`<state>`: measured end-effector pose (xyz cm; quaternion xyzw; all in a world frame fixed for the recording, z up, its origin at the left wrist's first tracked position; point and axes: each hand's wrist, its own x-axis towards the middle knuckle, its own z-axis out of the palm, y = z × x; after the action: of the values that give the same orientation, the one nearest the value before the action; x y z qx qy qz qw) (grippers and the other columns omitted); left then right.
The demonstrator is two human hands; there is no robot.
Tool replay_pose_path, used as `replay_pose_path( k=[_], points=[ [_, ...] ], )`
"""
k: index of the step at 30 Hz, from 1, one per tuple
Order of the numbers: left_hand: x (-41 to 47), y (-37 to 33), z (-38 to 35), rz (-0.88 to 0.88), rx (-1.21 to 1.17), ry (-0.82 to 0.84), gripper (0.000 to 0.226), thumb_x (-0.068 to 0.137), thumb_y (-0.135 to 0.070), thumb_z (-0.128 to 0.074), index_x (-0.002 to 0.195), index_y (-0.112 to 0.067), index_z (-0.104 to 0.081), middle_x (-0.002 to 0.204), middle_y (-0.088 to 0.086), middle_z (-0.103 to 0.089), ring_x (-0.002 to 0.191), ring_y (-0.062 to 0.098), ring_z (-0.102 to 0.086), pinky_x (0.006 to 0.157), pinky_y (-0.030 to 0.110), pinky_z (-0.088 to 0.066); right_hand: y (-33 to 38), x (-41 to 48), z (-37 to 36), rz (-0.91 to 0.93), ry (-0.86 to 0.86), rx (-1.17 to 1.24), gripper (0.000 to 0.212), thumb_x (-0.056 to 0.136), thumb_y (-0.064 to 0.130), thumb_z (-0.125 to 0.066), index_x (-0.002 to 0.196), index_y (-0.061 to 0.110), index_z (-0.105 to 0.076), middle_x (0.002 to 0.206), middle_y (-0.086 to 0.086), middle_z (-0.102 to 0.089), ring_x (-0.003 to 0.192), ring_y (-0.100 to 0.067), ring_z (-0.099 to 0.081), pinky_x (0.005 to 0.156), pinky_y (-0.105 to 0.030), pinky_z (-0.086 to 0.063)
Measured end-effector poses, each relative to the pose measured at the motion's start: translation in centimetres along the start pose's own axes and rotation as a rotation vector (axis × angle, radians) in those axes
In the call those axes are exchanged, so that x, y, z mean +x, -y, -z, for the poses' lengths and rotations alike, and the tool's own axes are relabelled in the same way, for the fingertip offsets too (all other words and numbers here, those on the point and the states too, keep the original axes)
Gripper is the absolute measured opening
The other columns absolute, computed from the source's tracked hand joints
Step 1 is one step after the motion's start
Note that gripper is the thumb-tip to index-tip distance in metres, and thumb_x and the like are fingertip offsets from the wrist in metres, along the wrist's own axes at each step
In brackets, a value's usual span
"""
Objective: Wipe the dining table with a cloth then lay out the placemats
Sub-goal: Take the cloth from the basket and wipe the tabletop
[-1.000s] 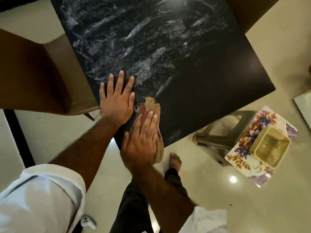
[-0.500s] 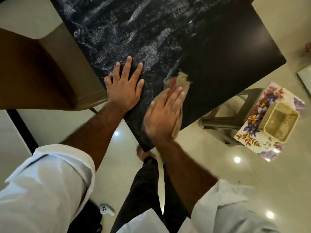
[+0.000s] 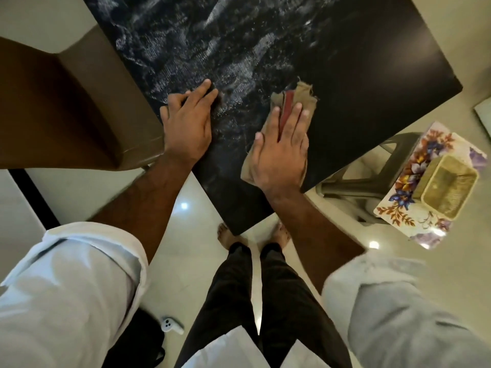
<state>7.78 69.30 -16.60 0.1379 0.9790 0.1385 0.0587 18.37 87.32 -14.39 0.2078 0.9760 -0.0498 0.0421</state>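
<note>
We press the cloth [image 3: 292,107] flat under the right hand [image 3: 279,155]; the left hand [image 3: 187,126], open and empty, braces the table [image 3: 358,75] beside it; we overlap strokes.

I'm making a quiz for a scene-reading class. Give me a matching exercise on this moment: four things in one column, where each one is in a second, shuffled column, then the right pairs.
Things:
1. cloth
2. left hand
3. basket
4. placemats

Places:
A. on top of the flowered mats
B. pressed flat under the right hand on the table
C. on the stool beside the table
D. bare on the tabletop near the chair

Pairs: 1-B, 2-D, 3-A, 4-C
</note>
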Motion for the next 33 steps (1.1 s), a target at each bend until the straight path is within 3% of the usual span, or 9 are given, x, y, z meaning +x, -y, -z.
replay_pose_path(
  k=[4,8,12,16,20,23,26,29,33],
  points=[
    [0.0,0.3,0.2,0.024,-0.139,-0.041,0.051,0.117,-0.038,-0.036,0.167,-0.036,-0.048,0.176,-0.019,-0.040,0.140,0.031,-0.045,0.106,0.049,-0.034,4.8,-3.3,-1.0,0.273,0.097,0.054,0.075,0.116,0.053,-0.027,0.178,0.016,-0.009,0.184,-0.022,0.007,0.172,-0.040,0.007,0.137,-0.053,-0.011],
    [-0.1,0.6,0.5,0.011,-0.223,-0.038,0.053,0.116,-0.044,-0.036,0.165,-0.033,-0.052,0.174,-0.014,-0.045,0.143,0.028,-0.044,0.102,0.038,-0.025,3.0,-9.3,-1.7,0.442,0.143,0.074,0.072,0.116,0.052,-0.034,0.178,0.020,-0.017,0.186,-0.014,0.004,0.173,-0.032,0.006,0.138,-0.051,-0.015],
    [-0.2,0.5,0.4,0.034,-0.263,-0.051,0.054,0.116,-0.048,-0.033,0.162,-0.032,-0.056,0.172,-0.015,-0.047,0.141,0.026,-0.045,0.100,0.035,-0.021,-1.2,-6.8,-1.4,0.279,0.060,0.005,0.068,0.116,0.046,-0.033,0.177,0.018,-0.021,0.186,-0.016,-0.003,0.173,-0.033,-0.001,0.134,-0.054,-0.027],
    [-0.4,0.4,0.5,0.039,-0.313,-0.061,0.056,0.115,-0.048,-0.033,0.164,-0.030,-0.055,0.169,-0.012,-0.052,0.141,0.024,-0.045,0.099,0.031,-0.020,0.8,0.8,-0.9,0.119,-0.011,0.027,0.068,0.115,0.046,-0.029,0.176,0.015,-0.023,0.185,-0.020,0.000,0.172,-0.038,0.000,0.133,-0.054,-0.026],
    [-1.5,0.1,1.1,0.098,-0.508,-0.070,0.056,0.116,-0.042,-0.031,0.166,-0.028,-0.052,0.154,0.002,-0.057,0.146,0.022,-0.043,0.111,0.029,-0.018,5.3,2.6,-1.2,0.241,0.030,0.169,0.069,0.116,0.046,-0.030,0.177,0.016,-0.021,0.185,-0.020,-0.002,0.172,-0.039,0.001,0.134,-0.057,-0.025],
    [-2.6,-0.7,1.6,0.088,-0.566,-0.062,0.060,0.116,-0.044,-0.027,0.171,-0.026,-0.043,0.171,0.001,-0.046,0.162,0.019,-0.032,0.127,0.038,-0.014,4.9,2.5,0.4,0.317,0.106,0.472,0.065,0.118,0.041,-0.032,0.178,0.022,-0.017,0.186,-0.012,-0.009,0.173,-0.033,0.002,0.132,-0.062,-0.022],
    [-2.8,-2.2,1.4,-0.022,-0.379,0.024,0.071,0.115,-0.055,-0.027,0.176,-0.020,-0.027,0.185,0.002,-0.022,0.172,0.027,-0.010,0.137,0.057,-0.008,-0.4,5.4,2.2,0.185,-0.025,0.448,0.061,0.116,0.037,-0.034,0.175,0.019,-0.029,0.182,-0.011,-0.025,0.171,-0.032,-0.013,0.133,-0.058,-0.021],
    [-2.9,-6.0,-0.1,-0.146,-0.028,0.114,0.087,0.111,-0.071,-0.023,0.179,-0.020,-0.008,0.188,0.004,0.007,0.172,0.033,0.013,0.138,0.060,0.001,-6.6,9.8,2.6,0.113,-0.027,0.265,0.064,0.114,0.042,-0.034,0.173,0.017,-0.035,0.182,-0.012,-0.027,0.169,-0.033,-0.020,0.135,-0.057,-0.024],
    [-2.4,-9.2,-2.2,-0.136,0.129,0.076,0.078,0.113,-0.063,-0.022,0.180,-0.024,-0.008,0.187,0.003,0.012,0.173,0.032,0.013,0.138,0.060,-0.006,-10.8,12.8,1.2,0.263,-0.006,0.086,0.067,0.114,0.049,-0.029,0.171,0.014,-0.038,0.180,-0.017,-0.029,0.168,-0.038,-0.022,0.134,-0.058,-0.027]
  ],
)
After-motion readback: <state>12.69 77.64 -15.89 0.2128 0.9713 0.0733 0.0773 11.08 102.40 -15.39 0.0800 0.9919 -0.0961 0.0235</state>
